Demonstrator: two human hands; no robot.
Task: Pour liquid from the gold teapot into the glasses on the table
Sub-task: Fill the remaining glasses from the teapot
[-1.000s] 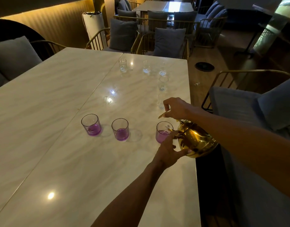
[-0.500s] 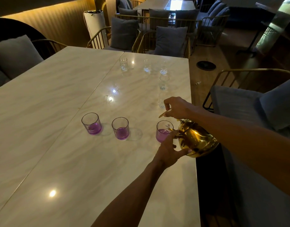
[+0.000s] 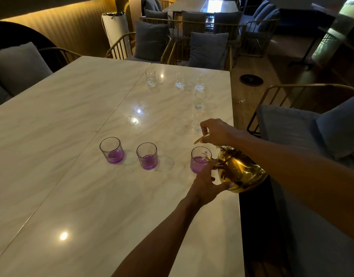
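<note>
The gold teapot [image 3: 242,170] hangs tilted over the table's right edge, its spout over the right glass [image 3: 199,161]. My right hand [image 3: 218,131] grips the teapot's thin gold handle from above. My left hand [image 3: 207,181] supports the pot's lower front with spread fingers and thumb. The right glass holds purple liquid. Two more glasses with purple liquid stand to its left: the middle glass [image 3: 147,155] and the left glass [image 3: 112,149].
Several clear empty glasses [image 3: 200,99] stand farther back on the marble table [image 3: 92,196]. A cushioned chair [image 3: 304,124] sits close by the table's right edge. More chairs with grey cushions [image 3: 152,40] line the far end.
The purple liquid in the right glass has risen slightly. The hands and the teapot have hardly moved.
</note>
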